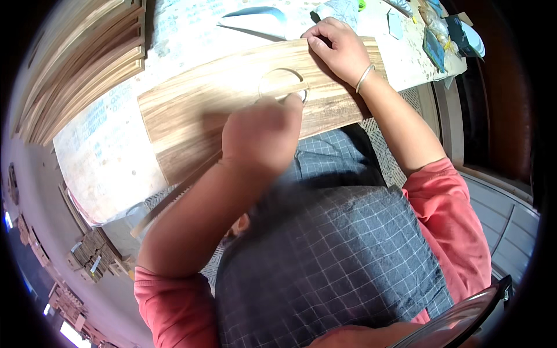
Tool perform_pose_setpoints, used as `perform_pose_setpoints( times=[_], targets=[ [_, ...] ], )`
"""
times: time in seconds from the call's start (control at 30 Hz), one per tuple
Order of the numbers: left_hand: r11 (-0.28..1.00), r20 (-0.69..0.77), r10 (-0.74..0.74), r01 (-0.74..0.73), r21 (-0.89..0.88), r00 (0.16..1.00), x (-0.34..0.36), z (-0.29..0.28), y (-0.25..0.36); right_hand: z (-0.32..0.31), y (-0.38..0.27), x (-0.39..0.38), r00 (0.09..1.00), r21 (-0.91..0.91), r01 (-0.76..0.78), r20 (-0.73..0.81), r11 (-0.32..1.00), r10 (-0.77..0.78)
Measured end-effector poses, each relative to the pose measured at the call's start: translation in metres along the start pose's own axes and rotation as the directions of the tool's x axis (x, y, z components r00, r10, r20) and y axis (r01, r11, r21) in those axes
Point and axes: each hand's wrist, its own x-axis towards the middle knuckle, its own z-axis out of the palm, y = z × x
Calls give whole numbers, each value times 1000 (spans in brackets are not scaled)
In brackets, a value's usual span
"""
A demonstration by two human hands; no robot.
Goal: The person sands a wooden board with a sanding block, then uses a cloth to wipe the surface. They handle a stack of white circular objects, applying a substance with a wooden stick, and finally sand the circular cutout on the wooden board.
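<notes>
Blue print (pixel 103 110) on the table covering (pixel 125 180) seems illegible here.

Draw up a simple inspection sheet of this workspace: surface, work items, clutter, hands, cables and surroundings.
Surface: pale, stained tabletop with bluish print.
Work items: long wooden board with a circular outline.
Clutter: stacked boards at left; curved pale sheet beyond; assorted small items at right.
Hands: left hand blurred at the outline, grip unclear; right hand on the board's far edge.
Cables: nothing seen.
Surroundings: wood pieces low at left.
</notes>
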Motion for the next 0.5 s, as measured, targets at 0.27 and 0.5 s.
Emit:
perform_pose_setpoints(
  times=[0.27, 0.5],
  targets=[
    [864, 165, 403, -433, 257, 900, 17, -44, -46, 4, 0, -3, 1000, 0, -8, 1, 1000, 8],
    [979, 298, 185, -200, 21, 936, 23, -49, -33, 2, -15, -2, 999, -16, -30, -26, 999, 29]
  ],
)
